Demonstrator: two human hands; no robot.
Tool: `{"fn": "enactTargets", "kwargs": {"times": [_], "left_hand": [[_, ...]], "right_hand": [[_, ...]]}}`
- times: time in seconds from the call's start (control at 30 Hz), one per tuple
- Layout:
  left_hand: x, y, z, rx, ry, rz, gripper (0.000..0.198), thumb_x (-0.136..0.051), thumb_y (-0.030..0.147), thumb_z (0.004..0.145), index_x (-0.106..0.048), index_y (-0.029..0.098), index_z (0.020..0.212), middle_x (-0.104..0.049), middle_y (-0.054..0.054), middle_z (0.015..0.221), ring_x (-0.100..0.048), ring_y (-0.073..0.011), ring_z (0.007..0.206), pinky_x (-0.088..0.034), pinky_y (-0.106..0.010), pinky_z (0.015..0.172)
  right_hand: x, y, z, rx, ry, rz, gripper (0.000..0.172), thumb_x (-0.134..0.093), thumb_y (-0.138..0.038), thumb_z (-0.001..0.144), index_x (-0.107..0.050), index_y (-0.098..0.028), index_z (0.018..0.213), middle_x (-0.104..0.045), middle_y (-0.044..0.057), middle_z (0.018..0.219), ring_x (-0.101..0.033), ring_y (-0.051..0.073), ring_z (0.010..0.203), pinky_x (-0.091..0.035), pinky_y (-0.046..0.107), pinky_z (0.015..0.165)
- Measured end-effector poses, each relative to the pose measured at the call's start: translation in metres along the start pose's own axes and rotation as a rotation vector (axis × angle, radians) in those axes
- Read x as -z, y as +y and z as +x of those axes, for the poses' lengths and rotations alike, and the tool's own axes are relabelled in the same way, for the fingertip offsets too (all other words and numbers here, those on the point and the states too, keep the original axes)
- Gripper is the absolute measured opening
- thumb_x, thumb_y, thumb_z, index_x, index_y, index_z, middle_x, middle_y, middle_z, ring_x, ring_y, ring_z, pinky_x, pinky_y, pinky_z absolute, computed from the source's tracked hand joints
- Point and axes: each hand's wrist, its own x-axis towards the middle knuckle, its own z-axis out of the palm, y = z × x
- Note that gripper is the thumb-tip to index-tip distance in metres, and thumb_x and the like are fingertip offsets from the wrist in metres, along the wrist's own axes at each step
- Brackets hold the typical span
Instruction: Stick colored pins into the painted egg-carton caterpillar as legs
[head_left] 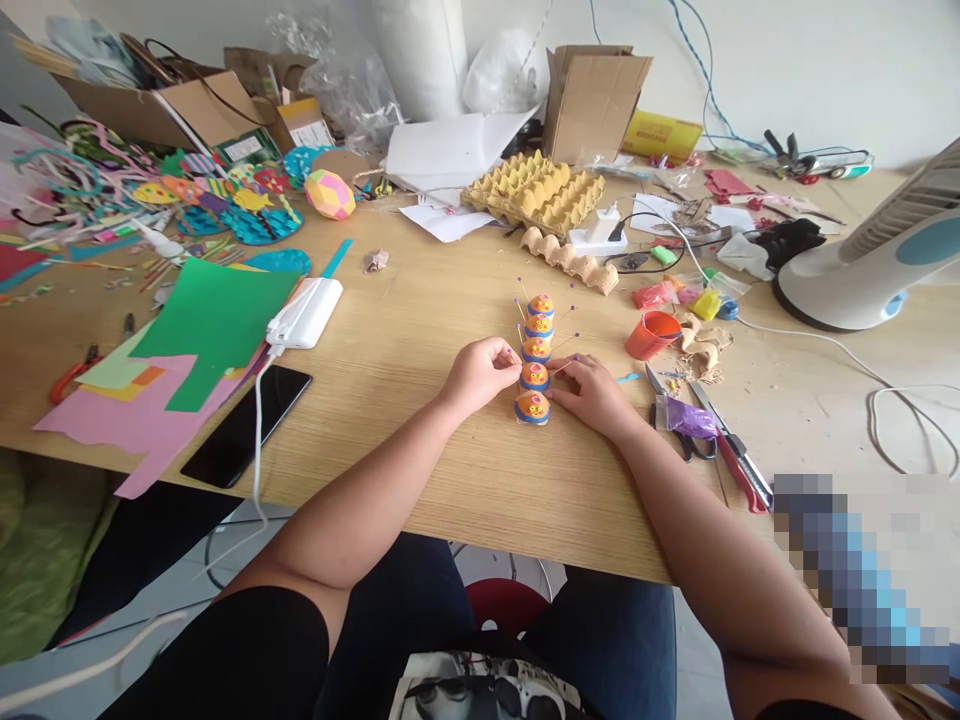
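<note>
A row of several decorated egg-carton cups [535, 377] runs away from me on the table. Each cup has an orange top with a small face and a blue band. Thin sticks with purple tips [574, 308] slant out from both sides of the farther cups. My left hand [484, 372] is closed in a pinch at the left side of the second-nearest cup, a purple tip showing at its fingers. From the right, my right hand [592, 392] has its thumb and forefinger against the same part of the row. Another purple-tipped stick shows above that forefinger.
Right of the row are an orange cup [652, 335], scissors [684, 440], a purple packet [690, 418] and a red-handled cutter [739, 465]. A fan [862, 260] stands farther right. Left lie coloured sheets [214, 320], a white power bank [309, 312] and a phone [247, 425]. Egg trays [544, 192] sit behind.
</note>
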Motion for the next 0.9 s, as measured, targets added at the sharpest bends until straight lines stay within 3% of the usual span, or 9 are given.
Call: {"fn": "enactTargets", "kwargs": {"times": [0.6,0.9], "left_hand": [[-0.0011,-0.0028,-0.0011,0.014,0.005,-0.024,0.005,-0.067,0.021,0.072,-0.063,0.018,0.074,-0.068,0.000,0.075,-0.063,-0.0135,0.071,-0.048,-0.026,0.069],[0.0006,-0.0067,0.0000,0.051,-0.021,-0.131,0.016,-0.073,0.024,0.069,-0.064,0.018,0.082,-0.067,-0.001,0.080,-0.063,-0.0133,0.076,-0.050,-0.026,0.074]], "right_hand": [[0.0009,-0.0023,-0.0007,-0.006,0.000,-0.002,0.032,-0.073,-0.034,0.086,-0.071,-0.019,0.114,-0.068,0.008,0.091,-0.059,0.026,0.089,-0.045,0.039,0.084],[0.0013,-0.0024,-0.0008,0.019,0.002,0.002,0.030,-0.072,-0.034,0.087,-0.072,-0.020,0.113,-0.068,0.008,0.092,-0.058,0.026,0.089,-0.045,0.038,0.084]]}}
